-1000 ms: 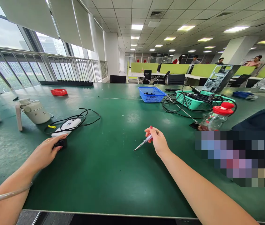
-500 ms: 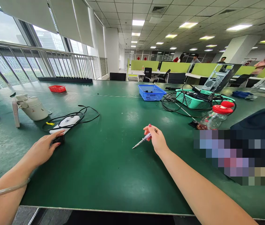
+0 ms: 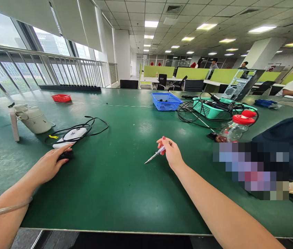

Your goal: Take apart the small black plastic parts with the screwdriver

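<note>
While a screwdriver (image 3: 154,156) is gripped in the right hand (image 3: 172,154), its tip angled down over the green table (image 3: 110,193), a small black block (image 3: 67,155) is partly covered by the left hand (image 3: 45,165), thumb and fingers at its edges; whether it is pinched or merely touched cannot be told. For good control, the block is judged best steadied low, with fingertips kept out of the tip's line and clear of the white corded device (image 3: 76,132) just beyond; farther back, a blue basket (image 3: 166,106) is noted.
</note>
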The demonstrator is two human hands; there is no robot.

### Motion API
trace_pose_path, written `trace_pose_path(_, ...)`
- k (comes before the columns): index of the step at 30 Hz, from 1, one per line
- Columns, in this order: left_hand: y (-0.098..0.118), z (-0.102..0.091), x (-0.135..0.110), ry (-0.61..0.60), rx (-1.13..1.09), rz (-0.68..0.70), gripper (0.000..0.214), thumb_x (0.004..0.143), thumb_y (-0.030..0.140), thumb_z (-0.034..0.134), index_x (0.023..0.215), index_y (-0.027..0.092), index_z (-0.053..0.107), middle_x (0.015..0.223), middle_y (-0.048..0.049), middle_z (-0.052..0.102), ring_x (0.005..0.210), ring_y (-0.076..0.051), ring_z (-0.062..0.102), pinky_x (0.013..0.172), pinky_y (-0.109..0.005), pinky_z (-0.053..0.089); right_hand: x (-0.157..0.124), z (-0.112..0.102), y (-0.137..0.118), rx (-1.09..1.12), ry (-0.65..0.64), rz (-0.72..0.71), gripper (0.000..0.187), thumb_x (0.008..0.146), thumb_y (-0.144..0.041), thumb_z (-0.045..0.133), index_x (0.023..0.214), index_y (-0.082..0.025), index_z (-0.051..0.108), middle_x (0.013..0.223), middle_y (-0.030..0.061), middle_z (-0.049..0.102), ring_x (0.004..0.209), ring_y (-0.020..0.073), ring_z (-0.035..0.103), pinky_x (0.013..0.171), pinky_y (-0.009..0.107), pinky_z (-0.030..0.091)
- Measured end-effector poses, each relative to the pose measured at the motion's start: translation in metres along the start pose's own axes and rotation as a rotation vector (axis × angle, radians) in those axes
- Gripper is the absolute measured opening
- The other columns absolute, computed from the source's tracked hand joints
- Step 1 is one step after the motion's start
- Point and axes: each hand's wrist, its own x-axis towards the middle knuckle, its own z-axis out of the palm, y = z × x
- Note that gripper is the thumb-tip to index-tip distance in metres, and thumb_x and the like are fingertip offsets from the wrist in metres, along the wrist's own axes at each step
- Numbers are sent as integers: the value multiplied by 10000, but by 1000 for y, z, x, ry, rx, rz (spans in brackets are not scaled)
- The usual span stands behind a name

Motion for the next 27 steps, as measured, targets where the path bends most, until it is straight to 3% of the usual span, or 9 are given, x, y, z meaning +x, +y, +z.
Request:
trace_pose_path(5, -3, 3, -1, 18, -14, -48, 749, 822, 481, 433, 1498, 160, 402, 1437, -119, 593, 1258, -300, 576, 1085, -411, 414, -1, 0, -1, 7, -9, -19, 605, 658, -808, 678, 704, -205, 679, 626, -8, 588, 460, 87, 470, 455, 262, 410)
trace_pose_path(9, 0, 0, -1, 28, -47, -130, 715, 820, 479, 433, 1467, 175, 431, 1297, -111, 688, 1185, -293, 628, 1034, -411, 450, -3, 1, -4, 27, -48, -20, 586, 685, -787, 678, 717, -202, 653, 622, 2, 637, 385, 72, 420, 403, 265, 354)
trace_pose_path(12, 14, -5, -3, 56, -38, -107, 689, 823, 495, 433, 1442, 196, 470, 1221, -93, 718, 1149, -291, 642, 1007, -402, 467, -6, 2, -8, 32, -72, -50, 550, 713, -752, 682, 699, -204, 647, 648, 15, 665, 416, 86, 472, 448, 274, 412)
trace_pose_path(15, 48, -8, -3, 70, -106, 41, 686, 808, 557, 491, 1401, 213, 527, 1172, -88, 727, 1128, -297, 649, 1026, -415, 460, -9, 3, -12, 34, -99, -110, 462, 704, -671, 746, 738, -214, 682, 733, 23, 686, 598, 128, 599, 639, 301, 536)
trace_pose_path(19, 121, 0, 5, -74, -273, 272, 639, 805, 571, 594, 1369, 271, 566, 1148, -73, 736, 1099, -282, 670, 1014, -406, 482, -14, 6, -16, 18, -131, -113, 391, 628, -527, 852, 848, -243, 695, 928, 32, 718, 822, 173, 665, 836, 360, 572)
trace_pose_path(23, 192, 26, 28, -184, -337, 481, 520, 895, 434, 583, 1392, 289, 539, 1213, -96, 710, 1117, -270, 665, 1000, -429, 487, -18, 8, -18, 38, -143, -168, 351, 684, -493, 825, 865, -245, 655, 1028, 41, 721, 849, 173, 687, 899, 392, 572)
trace_pose_path(27, 229, 57, 49, -142, -384, 579, 450, 926, 326, 555, 1367, 241, 538, 1206, -149, 698, 1101, -290, 665, 960, -466, 501, -21, 6, -17, -9, -60, -298, 286, 810, -477, 736, 926, -253, 602, 994, 36, 720, 764, 158, 681, 841, 389, 583)
